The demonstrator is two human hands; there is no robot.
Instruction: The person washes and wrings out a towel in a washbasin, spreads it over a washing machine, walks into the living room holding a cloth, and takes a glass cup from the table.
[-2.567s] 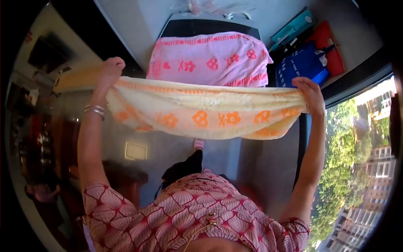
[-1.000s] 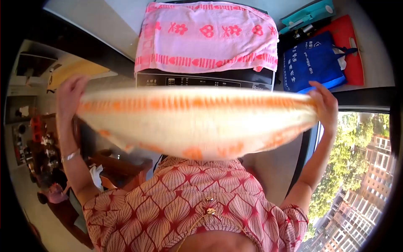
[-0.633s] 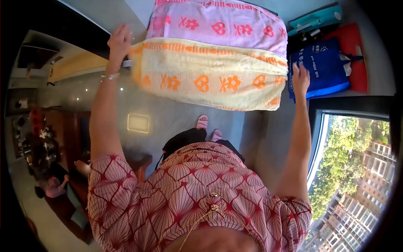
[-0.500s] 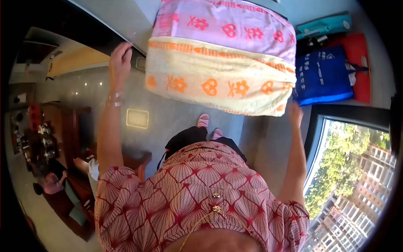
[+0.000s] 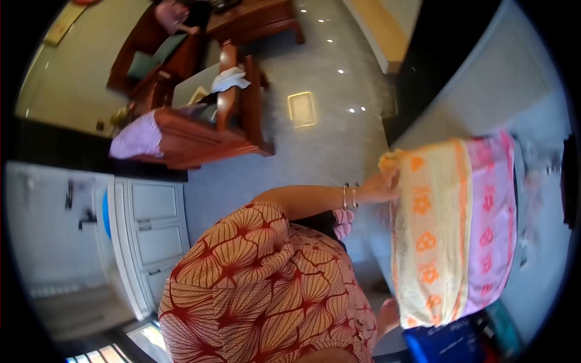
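Towel (image 5: 442, 218), pale yellow with a row of orange hearts and flowers, lies spread out just beyond the person's two hands; its far edge, banded in orange, runs along the pink cloth (image 5: 491, 230), which has deeper pink figures and extends beyond the towel on the side away from the person; the left hand (image 5: 378, 186), with bracelets (image 5: 350, 196) at its wrist, touches the towel's near edge close to the left end, where a little of the fabric bunches up; the fingers are loosely bent against that edge, and whether they pinch it cannot be told; the right hand (image 5: 388, 316) is just beside the towel's near edge towards the right end, blurred and partly hidden, so neither how far it is open nor what it may hold can be told.

A blue bag (image 5: 448, 343) sits by the towel's right end, with a teal case (image 5: 504, 330) beside the bag; pink slippers (image 5: 344, 224) show on the floor (image 5: 327, 139), near the towel on the person's side; well apart from the towel, off past its left end, stand a red-brown wooden seat (image 5: 200, 145) with a lilac cover (image 5: 138, 138) over one end and, farther away, another person (image 5: 171, 15) in pink.
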